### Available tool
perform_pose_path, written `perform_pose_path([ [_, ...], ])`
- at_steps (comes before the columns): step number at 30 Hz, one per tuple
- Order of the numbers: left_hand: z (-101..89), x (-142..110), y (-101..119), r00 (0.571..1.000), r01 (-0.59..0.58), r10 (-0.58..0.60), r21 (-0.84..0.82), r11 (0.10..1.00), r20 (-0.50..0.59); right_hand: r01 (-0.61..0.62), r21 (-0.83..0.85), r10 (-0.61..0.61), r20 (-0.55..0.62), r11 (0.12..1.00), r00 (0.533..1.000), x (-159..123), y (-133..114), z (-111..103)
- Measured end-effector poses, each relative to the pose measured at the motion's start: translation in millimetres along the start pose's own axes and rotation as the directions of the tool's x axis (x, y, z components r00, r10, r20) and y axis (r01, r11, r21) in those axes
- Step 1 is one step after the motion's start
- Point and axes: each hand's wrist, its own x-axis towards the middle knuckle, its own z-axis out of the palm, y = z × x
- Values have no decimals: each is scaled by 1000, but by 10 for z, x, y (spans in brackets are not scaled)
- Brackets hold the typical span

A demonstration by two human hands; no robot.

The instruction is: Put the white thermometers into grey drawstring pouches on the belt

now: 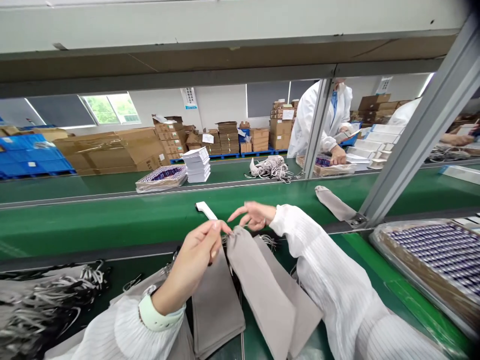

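Observation:
My left hand (pixel 202 242) pinches the gathered, corded top of a grey drawstring pouch (pixel 258 290), which hangs down toward me. Just right of that top is my right hand (pixel 257 215), its fingers apart and the index finger stretched left; no object shows in it. Beneath the held pouch lie more flat grey pouches (pixel 215 305), partly covered by it and by my forearms. A white, slim object with a dark end (pixel 206 210) rests on the belt behind my left hand, its lower part hidden.
Corded grey pouches (pixel 48 300) are heaped at left. A tray of small purple-and-white items (pixel 438 260) stands at right, near a metal post (pixel 416 120). Another pouch (pixel 333 202) lies on the green belt (pixel 93 217). Across it, a person in white (pixel 318 120) handles items beside white boxes.

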Motion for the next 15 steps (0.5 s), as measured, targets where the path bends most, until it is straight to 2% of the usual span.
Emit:
perform_pose_path([
  [1, -23, 24, -16, 996, -67, 66, -11, 998, -60, 28, 20, -31, 169, 999, 985, 40, -37, 123],
  [2, -47, 44, -30, 989, -113, 111, -11, 994, -97, 71, 28, -76, 268, 997, 960, 84, -66, 244],
  [4, -85, 62, -47, 978, -165, 168, 30, 986, -121, 167, 48, -174, 328, 985, 928, 166, -94, 436],
  [7, -100, 33, -47, 968, -217, 232, 147, 965, -94, 251, 108, -269, 196, 962, 943, 223, -70, 514],
  [9, -81, 2, -49, 969, -229, 242, 212, 950, -41, 252, 125, -265, 102, 960, 959, 217, -38, 450],
  [11, -46, -20, -72, 973, -228, 231, 287, 930, 26, 259, 124, -268, 63, 958, 961, 196, -17, 351],
  [13, 1, -25, -130, 963, -269, 257, 418, 868, 85, 295, 108, -296, -8, 949, 955, 174, -17, 241],
  [15, 53, -14, -228, 928, -368, 331, 568, 737, 172, 351, 58, -329, -239, 935, 914, 146, -37, 110],
])
